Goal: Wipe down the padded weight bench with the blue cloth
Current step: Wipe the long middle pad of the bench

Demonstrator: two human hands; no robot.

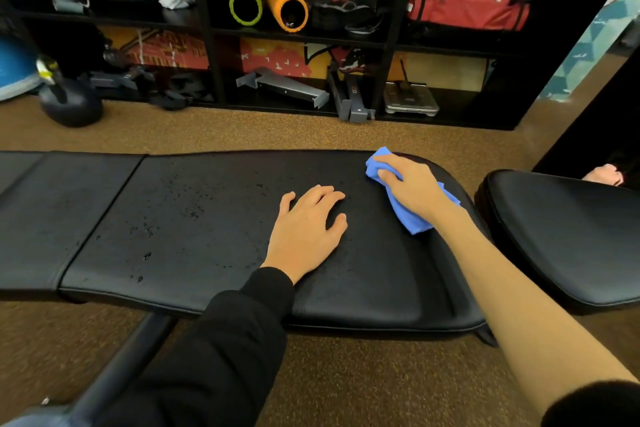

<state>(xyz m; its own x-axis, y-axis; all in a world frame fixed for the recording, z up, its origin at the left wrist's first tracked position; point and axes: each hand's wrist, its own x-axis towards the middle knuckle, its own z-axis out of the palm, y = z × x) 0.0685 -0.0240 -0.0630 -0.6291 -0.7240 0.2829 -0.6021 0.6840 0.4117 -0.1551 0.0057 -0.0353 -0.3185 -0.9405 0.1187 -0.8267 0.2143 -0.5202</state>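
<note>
Vinyl, black and smooth with piped seams, covers the padded desk [190, 218]; droplets [147, 256] speckle its left part. At the desk's far right corner the right grip [412, 187] bunches the crumpled blue cloth [414, 224], fingers curled over it, cloth on the pad. The left grip [308, 229] lies flat mid-desk, fingers spread, holding nothing. Desk's left end cut off by frame. Behind the desk: speckled brown floor [242, 130], dark shelf unit [391, 42] with ribbed green roller [245, 3] and orange roller [286, 7]; other shelf contents murky.

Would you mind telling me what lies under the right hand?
The right hand grips the bunched blue cloth against the bench pad; the pad surface beneath them is covered.
</note>
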